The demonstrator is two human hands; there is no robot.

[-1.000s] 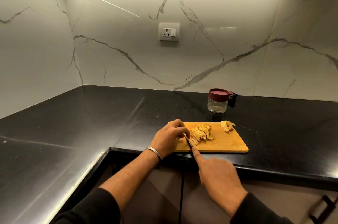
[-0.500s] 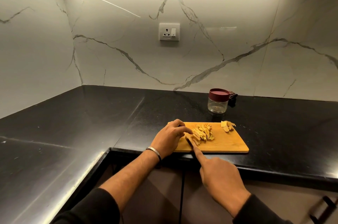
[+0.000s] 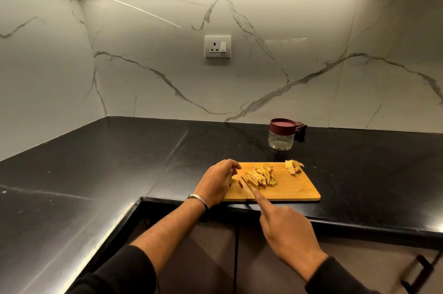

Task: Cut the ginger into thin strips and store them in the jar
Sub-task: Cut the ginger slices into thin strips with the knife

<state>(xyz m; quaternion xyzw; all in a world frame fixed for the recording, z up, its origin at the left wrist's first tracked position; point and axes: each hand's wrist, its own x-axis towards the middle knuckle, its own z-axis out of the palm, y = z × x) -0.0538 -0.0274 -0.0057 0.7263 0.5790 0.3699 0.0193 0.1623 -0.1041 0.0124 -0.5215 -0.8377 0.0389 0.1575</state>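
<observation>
Two hands work over the rectangular wooden cutting board [image 3: 294, 191]: the right hand [image 3: 286, 231] grips a knife [image 3: 248, 184], forefinger along its blade. The left hand [image 3: 217, 182], fingers loosely curled, rests beside pale yellow ginger strips [image 3: 261, 176]; I cannot tell whether it holds anything.

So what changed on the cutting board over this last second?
The left hand let go of the ginger it was pinning and lifted back slightly; a small end piece now lies left of the knife. The right hand keeps gripping the knife. Strip pile, jar and board stayed put.

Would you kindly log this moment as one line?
right hand holds knife | ginger strips on board | jar lidded
</observation>
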